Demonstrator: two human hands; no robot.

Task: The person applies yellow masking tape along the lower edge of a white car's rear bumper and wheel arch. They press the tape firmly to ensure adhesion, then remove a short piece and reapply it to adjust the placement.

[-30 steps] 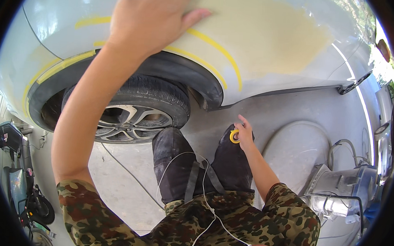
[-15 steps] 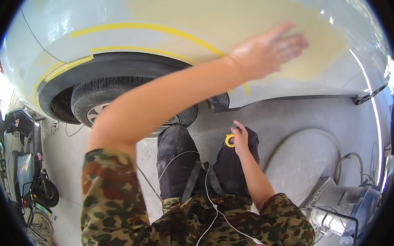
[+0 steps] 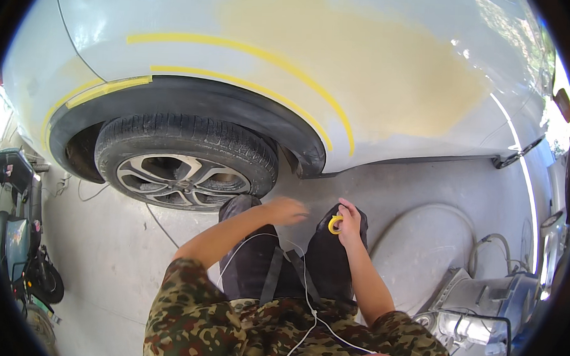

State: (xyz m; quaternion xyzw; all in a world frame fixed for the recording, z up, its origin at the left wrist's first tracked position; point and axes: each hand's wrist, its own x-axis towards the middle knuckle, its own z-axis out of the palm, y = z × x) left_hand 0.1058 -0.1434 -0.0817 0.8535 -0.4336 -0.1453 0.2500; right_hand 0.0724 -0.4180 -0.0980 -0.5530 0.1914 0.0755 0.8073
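My right hand (image 3: 353, 224) is above my right knee, with a small roll of yellow masking tape (image 3: 333, 225) held in its fingers. My left hand (image 3: 286, 211) hovers between my knees, a little left of the roll and apart from it; motion blur hides how its fingers are set. Ahead is a white car body panel (image 3: 195, 54) with a broad beige patch (image 3: 391, 68). Two curved strips of yellow tape (image 3: 265, 52) follow the black wheel arch trim (image 3: 231, 96), and a shorter piece (image 3: 107, 92) sits at the arch's left side.
The car's wheel (image 3: 186, 177) stands close before my left knee. A grey and blue machine (image 3: 483, 301) with a hose is at the lower right. A scooter (image 3: 25, 230) stands at the left. A thin white cord (image 3: 307, 287) hangs down my front.
My left hand has come down from the beige patch on the panel to between my knees. The right hand still holds the tape roll. The view has shifted slightly, showing more of the wheel.
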